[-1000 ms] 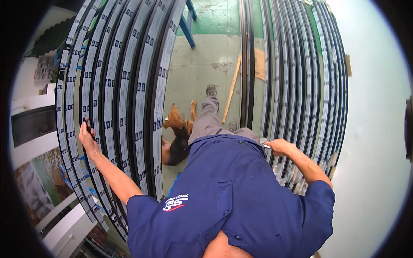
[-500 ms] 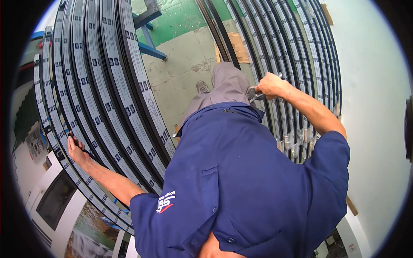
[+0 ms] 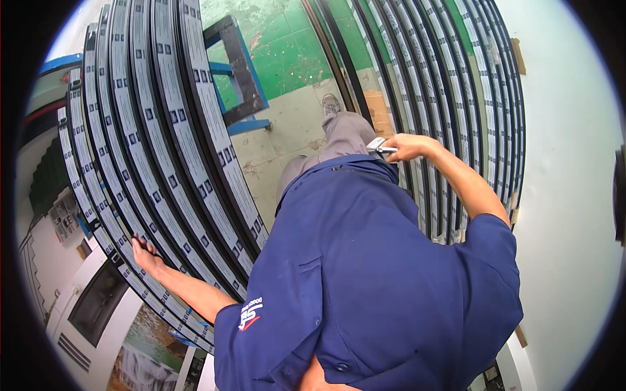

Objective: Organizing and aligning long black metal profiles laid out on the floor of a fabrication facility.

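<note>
To my left, my left hand (image 3: 149,255) is at the long bars (image 3: 216,124), which have black edges and printed white film. Its fingers are curled round something dark that I cannot make out, perhaps a bar's edge. My right hand (image 3: 412,147), at hip height, grips a silver hand tool (image 3: 379,145) with a flat head pointing in toward my thigh. The tool's exact kind does not show, and my fingers cover its handle. Beyond that hand lies a second row of similar film-covered bars (image 3: 427,85).
Ahead on the left is a blue and black metal stand (image 3: 255,98). A brown bar (image 3: 334,62) and cardboard (image 3: 378,112) lie ahead on the right. A pale wall (image 3: 567,195) runs along the right. My shoe (image 3: 330,104) is on the green and grey floor between the rows.
I have stepped forward between the rows, and the stand appears nearer. The tool in my right hand has turned, showing a silver face. My left hand sits lower in view, still by the bars.
</note>
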`<state>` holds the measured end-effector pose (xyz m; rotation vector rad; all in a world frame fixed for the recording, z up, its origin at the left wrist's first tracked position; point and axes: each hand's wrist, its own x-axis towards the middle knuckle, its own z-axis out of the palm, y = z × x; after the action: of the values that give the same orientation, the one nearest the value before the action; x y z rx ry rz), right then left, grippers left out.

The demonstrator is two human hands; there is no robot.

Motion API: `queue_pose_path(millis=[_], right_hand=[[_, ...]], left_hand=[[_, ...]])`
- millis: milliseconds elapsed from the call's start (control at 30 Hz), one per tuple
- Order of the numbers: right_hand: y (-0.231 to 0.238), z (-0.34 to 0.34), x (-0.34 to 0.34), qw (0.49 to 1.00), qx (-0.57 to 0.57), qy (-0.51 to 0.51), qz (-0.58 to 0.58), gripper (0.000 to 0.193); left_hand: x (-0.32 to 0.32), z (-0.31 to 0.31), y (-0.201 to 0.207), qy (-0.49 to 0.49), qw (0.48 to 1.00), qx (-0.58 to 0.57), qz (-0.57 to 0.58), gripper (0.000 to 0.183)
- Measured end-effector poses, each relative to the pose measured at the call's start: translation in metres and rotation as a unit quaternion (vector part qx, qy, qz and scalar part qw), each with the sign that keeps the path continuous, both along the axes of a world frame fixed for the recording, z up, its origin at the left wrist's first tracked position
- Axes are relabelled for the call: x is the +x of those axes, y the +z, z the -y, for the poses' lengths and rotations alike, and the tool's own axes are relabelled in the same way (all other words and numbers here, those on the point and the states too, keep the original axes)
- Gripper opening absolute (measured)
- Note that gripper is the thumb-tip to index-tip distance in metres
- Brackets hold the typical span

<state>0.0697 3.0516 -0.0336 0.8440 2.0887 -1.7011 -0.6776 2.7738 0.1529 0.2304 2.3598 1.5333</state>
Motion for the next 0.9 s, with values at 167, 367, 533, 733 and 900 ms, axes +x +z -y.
queue_pose_path(millis=[167, 367, 533, 733, 900], right_hand=[[0.053, -0.102, -0.014, 0.925, 0.253, 0.205, 0.195, 0.081], [0.043, -0.171, -0.022, 0.972, 0.038, 0.170, 0.159, 0.043], [0.029, -0.212, -0.094, 0.901, 0.178, 0.281, 0.280, 0.034], [0.018, -0.255, -0.091, 0.974, -0.156, -0.132, 0.097, 0.034], [0.027, -0.294, -0.136, 0.879, -0.424, -0.200, 0.085, 0.024]], left_hand=[[0.001, -0.052, -0.007, 0.019, 0.999, -0.029, 0.001, 0.030], [0.011, -0.126, -0.002, -0.006, 0.994, -0.109, 0.026, 0.029], [0.001, -0.216, 0.006, -0.056, 0.994, -0.084, 0.038, 0.031], [-0.027, -0.348, 0.004, -0.124, 0.991, -0.010, 0.054, 0.030], [-0.056, -0.406, 0.003, -0.122, 0.988, 0.046, 0.079, 0.032]])
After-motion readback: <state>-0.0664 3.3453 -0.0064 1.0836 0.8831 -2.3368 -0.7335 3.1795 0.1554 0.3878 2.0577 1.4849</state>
